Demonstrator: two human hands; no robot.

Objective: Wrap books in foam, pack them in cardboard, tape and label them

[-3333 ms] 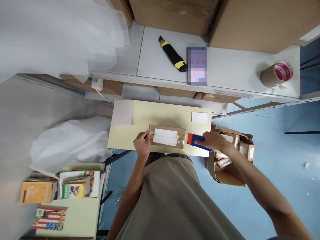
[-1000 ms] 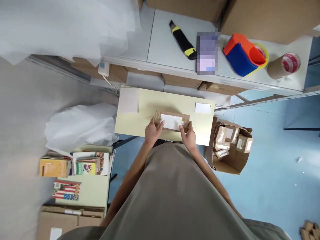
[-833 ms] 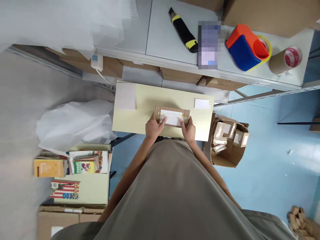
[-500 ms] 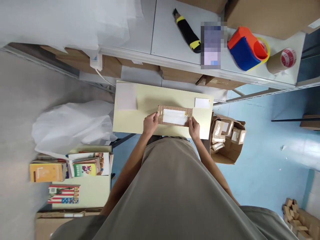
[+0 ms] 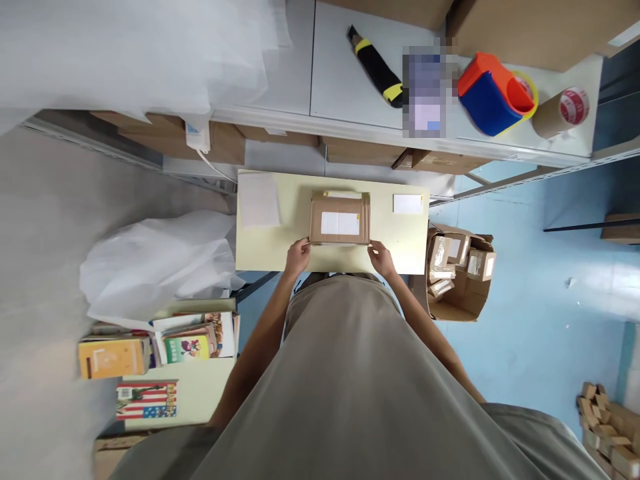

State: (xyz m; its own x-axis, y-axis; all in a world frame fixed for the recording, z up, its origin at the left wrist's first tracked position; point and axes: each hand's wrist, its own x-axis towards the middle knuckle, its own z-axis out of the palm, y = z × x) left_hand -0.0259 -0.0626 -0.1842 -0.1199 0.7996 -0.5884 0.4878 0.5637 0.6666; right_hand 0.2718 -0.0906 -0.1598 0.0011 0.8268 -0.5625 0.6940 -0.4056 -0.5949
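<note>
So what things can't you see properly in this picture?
All in the head view:
Inside the box between the left hand and right hand: hidden by its cardboard.
Writing on its white label: too small to read.
Purplish rectangle: blurred into blocks.
Bottom-left carton: cut off by the bottom edge.
White sheeting: cut off by the top and left edges.

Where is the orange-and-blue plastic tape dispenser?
Head view, upper right: the dispenser sits on the pale grey shelf, just left of the brown cylindrical tape roll.

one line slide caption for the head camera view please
Left hand and right hand at the near corners of a labelled cardboard box, pale yellow table beneath.
</note>
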